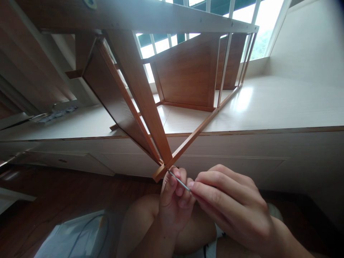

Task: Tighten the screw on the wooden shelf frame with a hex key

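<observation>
A wooden rack-like frame [193, 134] with upright panels juts past the edge of a pale ledge towards me, its nearest corner hanging over the floor. Just below that corner my left hand [176, 204] is closed, thumb and fingertips pinched together against the wood. What sits inside the pinch is hidden. My right hand [231, 204] is closed on a thin metal rod [179, 181], with the rod's rear end concealed by the fingers. The rod slants up to the left, and its far tip meets the corner beside my left thumb.
The pale ledge [292, 107] runs across under a barred window [266, 36], with cabinet doors [193, 161] beneath. A clear plastic bag or box [72, 234] lies on the dark floor [32, 225] at lower left. A crumpled bundle [57, 114] rests on the ledge at left.
</observation>
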A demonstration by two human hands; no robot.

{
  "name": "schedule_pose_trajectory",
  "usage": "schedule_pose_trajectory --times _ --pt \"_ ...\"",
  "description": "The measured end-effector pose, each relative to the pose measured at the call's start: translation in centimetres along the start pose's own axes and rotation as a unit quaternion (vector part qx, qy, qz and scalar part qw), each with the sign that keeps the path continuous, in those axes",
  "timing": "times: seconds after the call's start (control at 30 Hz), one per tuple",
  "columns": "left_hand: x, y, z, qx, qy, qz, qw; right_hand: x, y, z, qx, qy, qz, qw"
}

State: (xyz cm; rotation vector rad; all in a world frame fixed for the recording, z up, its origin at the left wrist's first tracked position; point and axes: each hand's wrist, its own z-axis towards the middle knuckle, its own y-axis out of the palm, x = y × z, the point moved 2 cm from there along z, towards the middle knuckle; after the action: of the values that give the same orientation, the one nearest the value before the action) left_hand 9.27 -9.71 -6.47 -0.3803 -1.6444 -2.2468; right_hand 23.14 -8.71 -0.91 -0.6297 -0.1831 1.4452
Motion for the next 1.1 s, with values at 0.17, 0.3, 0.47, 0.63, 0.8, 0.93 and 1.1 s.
schedule_pose_trajectory --times 0.17,0.3,0.47,0.63,0.8,0.93,1.1 --pt "0.1 0.0 0.0 0.004 -0.004 -0.003 1.000 -0.2 0.2 0.2 0.014 0.024 -0.007 1.000" --pt "0.2 0.1 0.0 0.014 -0.002 0.000 1.000 -0.4 0.2 0.5 0.028 0.038 -0.005 0.999" --pt "0.2 0.2 -0.1 0.024 0.002 0.007 1.000 -0.5 0.4 0.7 0.044 0.063 -0.003 0.997" --pt "0.2 0.3 -0.1 0.044 0.009 0.021 0.999 -0.7 1.2 0.6 0.056 0.121 0.036 0.990" --pt "0.3 0.2 -0.1 0.058 0.007 0.030 0.998 -0.9 1.8 0.7 0.054 0.152 0.064 0.985" --pt "0.3 0.2 -0.2 0.063 0.004 0.029 0.998 -0.9 1.6 0.7 0.072 0.139 0.066 0.985" --pt "0.4 0.5 -0.3 0.068 0.002 0.033 0.997 -0.9 1.4 0.6 0.070 0.111 0.059 0.990"
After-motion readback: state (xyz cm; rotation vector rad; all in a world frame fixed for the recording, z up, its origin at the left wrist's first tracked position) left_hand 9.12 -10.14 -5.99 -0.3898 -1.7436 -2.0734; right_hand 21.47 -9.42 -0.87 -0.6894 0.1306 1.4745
